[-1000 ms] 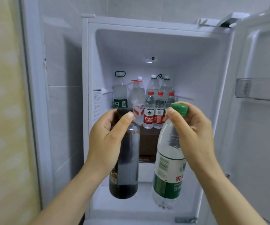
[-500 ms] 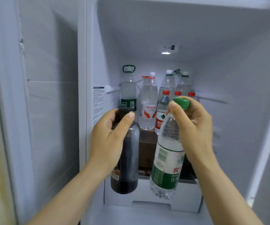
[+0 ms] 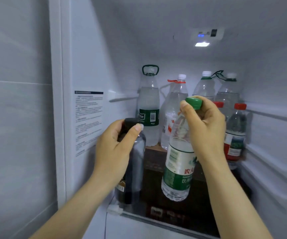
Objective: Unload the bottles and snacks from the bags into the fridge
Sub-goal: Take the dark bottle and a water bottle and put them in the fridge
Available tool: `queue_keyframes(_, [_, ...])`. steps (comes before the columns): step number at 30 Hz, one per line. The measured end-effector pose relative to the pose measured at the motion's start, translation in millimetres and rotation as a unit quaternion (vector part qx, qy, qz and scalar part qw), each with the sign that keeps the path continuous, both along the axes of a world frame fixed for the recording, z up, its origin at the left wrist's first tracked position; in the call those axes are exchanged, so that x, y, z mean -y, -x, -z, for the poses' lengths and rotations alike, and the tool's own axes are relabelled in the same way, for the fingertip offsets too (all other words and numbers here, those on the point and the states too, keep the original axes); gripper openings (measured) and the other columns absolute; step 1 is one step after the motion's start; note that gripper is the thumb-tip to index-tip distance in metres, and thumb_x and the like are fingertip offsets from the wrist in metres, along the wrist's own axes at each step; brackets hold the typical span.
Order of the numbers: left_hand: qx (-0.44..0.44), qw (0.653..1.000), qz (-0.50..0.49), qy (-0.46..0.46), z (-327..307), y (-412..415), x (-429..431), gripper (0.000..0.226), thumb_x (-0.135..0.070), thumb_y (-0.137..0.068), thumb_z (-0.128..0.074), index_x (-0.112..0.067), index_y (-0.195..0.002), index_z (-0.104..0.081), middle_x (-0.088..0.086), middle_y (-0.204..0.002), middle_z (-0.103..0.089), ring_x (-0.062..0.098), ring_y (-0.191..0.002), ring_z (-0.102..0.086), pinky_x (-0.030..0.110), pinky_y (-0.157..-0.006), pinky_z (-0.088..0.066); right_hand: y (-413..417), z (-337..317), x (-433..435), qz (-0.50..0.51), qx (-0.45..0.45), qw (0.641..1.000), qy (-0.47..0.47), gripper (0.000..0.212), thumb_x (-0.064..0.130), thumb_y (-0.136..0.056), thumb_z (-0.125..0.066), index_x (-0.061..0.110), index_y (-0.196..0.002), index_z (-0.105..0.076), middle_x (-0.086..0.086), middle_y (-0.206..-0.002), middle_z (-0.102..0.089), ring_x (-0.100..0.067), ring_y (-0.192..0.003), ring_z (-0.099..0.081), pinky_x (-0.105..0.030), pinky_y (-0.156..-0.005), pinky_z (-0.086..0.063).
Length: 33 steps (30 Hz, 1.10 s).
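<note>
My left hand (image 3: 117, 149) grips a dark bottle (image 3: 133, 173) with a black cap by its neck, low at the left of the open fridge (image 3: 94, 66). My right hand (image 3: 206, 128) holds a clear water bottle (image 3: 178, 168) with a green cap and green label by its neck; the bottle hangs tilted above the glass shelf (image 3: 165, 219). Both bottles are inside the fridge opening, in front of the stored bottles.
At the back stand several tall water bottles (image 3: 148, 104) on a dark brown box (image 3: 156, 163). Small red-capped bottles (image 3: 236, 133) stand at the right. A printed label (image 3: 88, 121) is on the fridge's left inner wall. A lamp (image 3: 202, 44) glows in the ceiling.
Both hands with their bottles have moved forward into the fridge, and the view has closed in. The door at the right is out of view now.
</note>
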<state>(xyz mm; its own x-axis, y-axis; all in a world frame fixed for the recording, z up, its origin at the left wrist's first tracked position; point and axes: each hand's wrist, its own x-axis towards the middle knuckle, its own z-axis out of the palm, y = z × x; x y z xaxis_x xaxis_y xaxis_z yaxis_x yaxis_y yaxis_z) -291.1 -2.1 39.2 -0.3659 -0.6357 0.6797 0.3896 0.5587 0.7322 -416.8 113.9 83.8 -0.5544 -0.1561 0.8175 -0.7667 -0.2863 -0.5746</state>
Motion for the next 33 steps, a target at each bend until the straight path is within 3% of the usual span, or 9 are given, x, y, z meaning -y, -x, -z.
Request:
queue_keyframes(5, [0.022,0.999,-0.036,-0.012,18.2,23.0,16.2,0.013,-0.026,-0.089,-0.061,-0.038,-0.086,-0.062,-0.027,-0.087,-0.068,-0.01,-0.082,-0.062,0.005,-0.069,-0.045,31.2,5.9,22.7,-0.001,0.007,1.0,-0.01,0.005,0.023,-0.089,-0.064,0.02,-0.093,-0.065,0.007,-0.082,-0.066,-0.003,-0.076,-0.061,-0.018,-0.07,-0.05])
queue_keyframes(12, [0.054,0.997,-0.05,-0.016,43.7,45.0,33.3,0.012,-0.026,-0.089,-0.06,-0.038,-0.088,-0.063,-0.024,-0.088,-0.067,-0.009,-0.086,-0.06,0.003,-0.071,-0.042,56.0,-0.7,46.2,-0.002,0.046,0.999,-0.015,0.011,0.026,-0.089,-0.063,0.016,-0.092,-0.067,-0.001,-0.084,-0.069,-0.018,-0.082,-0.067,-0.034,-0.077,-0.058])
queue_keyframes(16, [0.071,0.995,-0.058,-0.035,59.1,57.7,40.8,0.01,-0.029,-0.089,-0.058,-0.037,-0.092,-0.063,-0.022,-0.09,-0.067,-0.009,-0.088,-0.059,0.008,-0.073,-0.043,65.6,-7.7,53.9,0.012,0.019,1.0,-0.022,0.01,0.026,-0.09,-0.063,0.017,-0.094,-0.065,0.001,-0.087,-0.068,-0.017,-0.084,-0.066,-0.034,-0.08,-0.057])
queue_keyframes(20, [0.095,0.992,-0.077,-0.013,72.8,63.9,42.3,0.013,-0.032,-0.089,-0.056,-0.045,-0.088,-0.057,-0.025,-0.091,-0.063,-0.011,-0.092,-0.055,0.004,-0.072,-0.04,77.9,-1.1,58.6,0.032,0.021,0.999,-0.03,0.009,0.027,-0.089,-0.064,0.018,-0.094,-0.065,-0.004,-0.088,-0.068,-0.021,-0.085,-0.066,-0.041,-0.081,-0.056])
queue_keyframes(22, [0.109,0.99,-0.09,0.009,77.1,64.9,44.2,0.014,-0.032,-0.09,-0.055,-0.045,-0.093,-0.055,-0.022,-0.097,-0.061,-0.01,-0.095,-0.053,0.007,-0.075,-0.039,83.6,1.4,59.0,0.041,0.032,0.998,-0.024,0.012,0.029,-0.089,-0.064,0.019,-0.095,-0.065,-0.003,-0.089,-0.068,-0.02,-0.086,-0.066,-0.041,-0.082,-0.056])
queue_keyframes(25, [0.127,0.984,-0.1,0.068,85.1,64.1,44.7,0.024,-0.022,-0.09,-0.057,-0.044,-0.095,-0.05,-0.023,-0.096,-0.055,-0.018,-0.096,-0.047,-0.002,-0.078,-0.034,89.7,2.3,61.4,0.044,0.033,0.998,-0.042,0.017,0.033,-0.09,-0.063,0.018,-0.099,-0.064,-0.001,-0.091,-0.068,-0.016,-0.087,-0.065,-0.036,-0.082,-0.056])
queue_keyframes(29, [0.141,0.981,-0.101,0.086,103.2,63.3,46.1,0.018,-0.02,-0.091,-0.054,-0.028,-0.107,-0.055,-0.013,-0.102,-0.056,-0.014,-0.1,-0.046,-0.002,-0.081,-0.033,92.3,7.6,64.0,0.05,0.029,0.997,-0.055,0.022,0.033,-0.09,-0.062,0.018,-0.106,-0.063,0.01,-0.092,-0.065,0.0,-0.085,-0.061,-0.018,-0.078,-0.051])
queue_keyframes(33, [0.142,0.981,-0.101,0.083,110.9,64.4,49.0,0.018,-0.025,-0.092,-0.051,-0.028,-0.11,-0.053,-0.013,-0.104,-0.054,-0.013,-0.102,-0.045,-0.002,-0.082,-0.033,88.3,18.8,63.0,0.042,0.029,0.997,-0.061,0.027,0.031,-0.088,-0.065,0.022,-0.112,-0.061,0.013,-0.099,-0.066,0.001,-0.092,-0.062,-0.025,-0.085,-0.053])
